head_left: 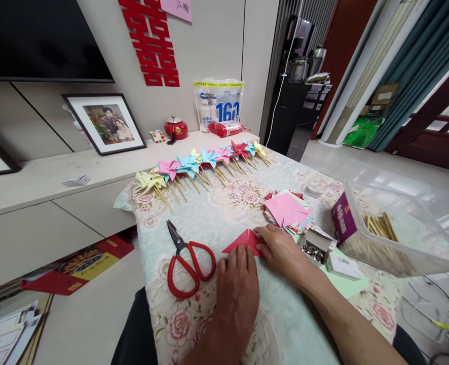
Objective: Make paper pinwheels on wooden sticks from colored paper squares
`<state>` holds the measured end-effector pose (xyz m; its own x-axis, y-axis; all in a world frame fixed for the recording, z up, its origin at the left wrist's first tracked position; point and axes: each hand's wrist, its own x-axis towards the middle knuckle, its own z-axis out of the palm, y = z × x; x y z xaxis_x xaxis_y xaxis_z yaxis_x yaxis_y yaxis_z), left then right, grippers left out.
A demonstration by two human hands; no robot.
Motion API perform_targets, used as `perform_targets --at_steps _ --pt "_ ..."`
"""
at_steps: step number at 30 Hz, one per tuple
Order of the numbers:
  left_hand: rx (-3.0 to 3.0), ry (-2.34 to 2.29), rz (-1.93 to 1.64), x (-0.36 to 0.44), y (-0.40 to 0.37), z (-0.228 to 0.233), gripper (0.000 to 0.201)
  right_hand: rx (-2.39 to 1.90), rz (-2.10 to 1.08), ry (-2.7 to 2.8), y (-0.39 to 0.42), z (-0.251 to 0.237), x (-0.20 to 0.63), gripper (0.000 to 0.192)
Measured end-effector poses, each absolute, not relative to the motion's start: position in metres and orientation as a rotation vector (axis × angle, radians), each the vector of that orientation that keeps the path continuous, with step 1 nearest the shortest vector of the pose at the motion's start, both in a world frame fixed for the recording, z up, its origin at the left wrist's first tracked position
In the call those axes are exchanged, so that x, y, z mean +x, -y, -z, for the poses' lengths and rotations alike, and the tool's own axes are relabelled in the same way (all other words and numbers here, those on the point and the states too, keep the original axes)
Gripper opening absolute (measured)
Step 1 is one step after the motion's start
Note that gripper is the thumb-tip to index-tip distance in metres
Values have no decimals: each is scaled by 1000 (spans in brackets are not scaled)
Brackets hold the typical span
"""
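Observation:
A red sheet of paper [243, 240], folded into a triangle, lies on the tablecloth. My left hand [238, 284] rests on its lower edge, fingers stretched out flat. At the triangle's right corner, my right hand [279, 249] has its thumb and fingers closed on the paper. Left of my left hand are scissors [182, 261] with red handles, their blades together. Beyond my right hand sits a stack of coloured paper squares [288, 209], the top one pink with slits at its corners. Beside my right forearm stands an open small box [314, 248] of shiny metal pieces.
Several paper pinwheels [188, 165] on sticks line the table's far edge. A clear plastic bin [384, 243] of wooden sticks stands at the right, near a white box [344, 266] and a roll of clear tape [315, 186]. Behind is a white cabinet [106, 167].

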<state>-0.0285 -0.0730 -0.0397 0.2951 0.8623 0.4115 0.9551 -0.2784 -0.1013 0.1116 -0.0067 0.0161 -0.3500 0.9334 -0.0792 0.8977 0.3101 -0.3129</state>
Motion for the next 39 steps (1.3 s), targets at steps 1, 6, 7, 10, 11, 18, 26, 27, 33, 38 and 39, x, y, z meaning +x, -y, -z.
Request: perform_targets --at_steps 1,6,7,10,11,18,26,27,33,38,39 --pt "-2241 1646 412 -29 71 39 39 -1725 -466 2437 7 -16 112 24" --pt "-2277 1656 450 -32 66 38 30 -1791 -478 2400 8 -18 111 30" --pt "-2270 1659 467 -33 65 38 29 -1795 -483 2401 8 -19 111 31" --pt "-2243 1665 504 -34 65 37 27 -1787 -488 2401 10 -21 111 32" --pt "-2244 1666 505 -35 64 36 27 -1782 -491 2396 10 -22 111 31" --pt "-2304 1664 543 -37 61 38 30 -1677 -593 2351 9 -19 115 36" --pt "-2321 1786 654 -39 64 30 35 -1589 -702 2177 5 -14 120 52" --pt "-2348 1817 714 -40 64 29 38 -1591 -726 2135 5 -14 121 54" --pt "-2593 2232 1532 -41 61 25 47 -1538 -898 1858 3 -13 123 55" --pt "-2312 2700 2742 -38 57 22 60 -1422 -1085 1695 6 -14 120 66" --pt "-2144 2710 2920 -38 56 22 60 -1412 -1118 1690 7 -15 119 67"
